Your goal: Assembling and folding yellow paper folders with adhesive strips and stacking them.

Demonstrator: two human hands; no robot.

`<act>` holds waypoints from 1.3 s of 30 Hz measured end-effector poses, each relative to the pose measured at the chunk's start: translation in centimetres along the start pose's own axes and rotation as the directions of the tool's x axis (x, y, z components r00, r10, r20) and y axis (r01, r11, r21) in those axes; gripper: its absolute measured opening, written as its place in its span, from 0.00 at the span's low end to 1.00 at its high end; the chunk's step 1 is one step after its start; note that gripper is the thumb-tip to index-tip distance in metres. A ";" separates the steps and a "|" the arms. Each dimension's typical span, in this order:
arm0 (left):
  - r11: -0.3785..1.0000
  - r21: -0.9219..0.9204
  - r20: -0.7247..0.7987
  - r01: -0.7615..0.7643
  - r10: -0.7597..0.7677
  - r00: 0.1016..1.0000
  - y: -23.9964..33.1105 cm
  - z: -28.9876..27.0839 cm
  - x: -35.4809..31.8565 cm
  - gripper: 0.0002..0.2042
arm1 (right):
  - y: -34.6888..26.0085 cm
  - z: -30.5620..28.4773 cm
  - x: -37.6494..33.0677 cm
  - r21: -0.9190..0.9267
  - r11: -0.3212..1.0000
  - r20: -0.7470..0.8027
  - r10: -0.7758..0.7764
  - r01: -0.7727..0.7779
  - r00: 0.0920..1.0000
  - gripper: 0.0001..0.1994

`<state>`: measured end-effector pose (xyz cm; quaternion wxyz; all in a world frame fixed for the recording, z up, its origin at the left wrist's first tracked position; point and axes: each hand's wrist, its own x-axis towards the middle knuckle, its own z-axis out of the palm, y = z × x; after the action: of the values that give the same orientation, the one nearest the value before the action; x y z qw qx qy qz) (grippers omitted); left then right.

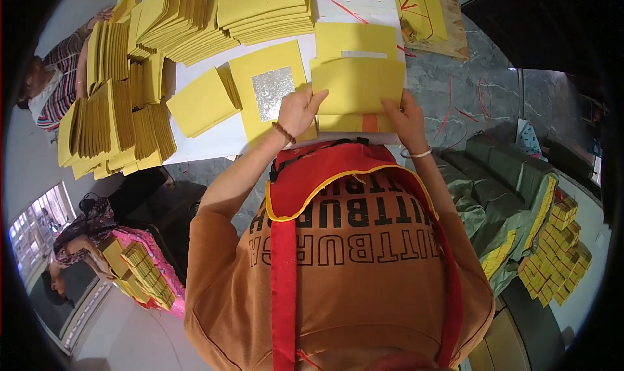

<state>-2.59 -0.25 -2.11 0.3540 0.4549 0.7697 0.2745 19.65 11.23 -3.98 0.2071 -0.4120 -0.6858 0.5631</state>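
My left hand [301,113] pinches the left edge of a yellow paper sheet [357,82], thumb on top. The right edge of the same sheet is gripped by my right hand [406,116]. The sheet lies over more yellow paper [355,38], where a strip of silver and an orange patch [370,123] peek out. Whether I hold one sheet or a thin stack, I cannot tell. Beside my left hand lies a yellow sheet with a silver foil square [272,91]. Farther left rests a folded yellow bundle [205,102].
Stacks of folded yellow paper [263,7] crowd the far and left parts of the white table [195,145]. A yellow bundle tied with red string [422,10] sits at the far right. Tied yellow bundles [556,267] are piled lower right. Other people [62,78] work at the left.
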 end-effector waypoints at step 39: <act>0.685 0.520 0.039 -0.510 0.577 0.816 2.8 4.4 1.6 0.27 | -2.0 2.0 -0.4 -0.755 0.562 0.125 -0.384 0.339 0.915 0.24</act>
<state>1.78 2.90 -3.09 0.0735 0.7207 0.6647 0.1829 17.71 9.67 -2.63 0.1433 -0.3260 -0.9215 0.1551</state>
